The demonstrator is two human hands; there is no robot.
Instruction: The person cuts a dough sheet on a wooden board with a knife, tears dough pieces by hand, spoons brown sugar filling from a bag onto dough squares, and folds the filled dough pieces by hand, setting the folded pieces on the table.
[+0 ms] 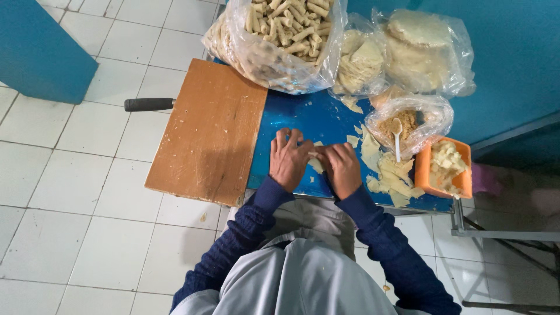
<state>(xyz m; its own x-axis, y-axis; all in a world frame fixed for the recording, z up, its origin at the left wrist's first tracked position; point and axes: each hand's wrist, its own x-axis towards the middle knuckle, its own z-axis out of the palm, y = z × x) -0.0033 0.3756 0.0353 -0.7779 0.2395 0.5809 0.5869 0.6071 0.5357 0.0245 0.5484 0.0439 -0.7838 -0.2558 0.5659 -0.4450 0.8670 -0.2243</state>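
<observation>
My left hand [289,158] and my right hand [341,168] lie side by side on the blue table [309,116], fingers curled over a pale dough wrapper [315,158] that they press and roll between them. Most of the wrapper is hidden under the fingers. Just right of my right hand lies a loose pile of flat wrapper pieces [392,178].
A wooden board [210,131] with a black handle [149,104] sits left. A big clear bag of rolled pieces [280,35] stands at the back, with bags of flat wrappers [429,49] beside it. A bag of brown filling with a white spoon [397,135] and an orange tub [447,168] stand right.
</observation>
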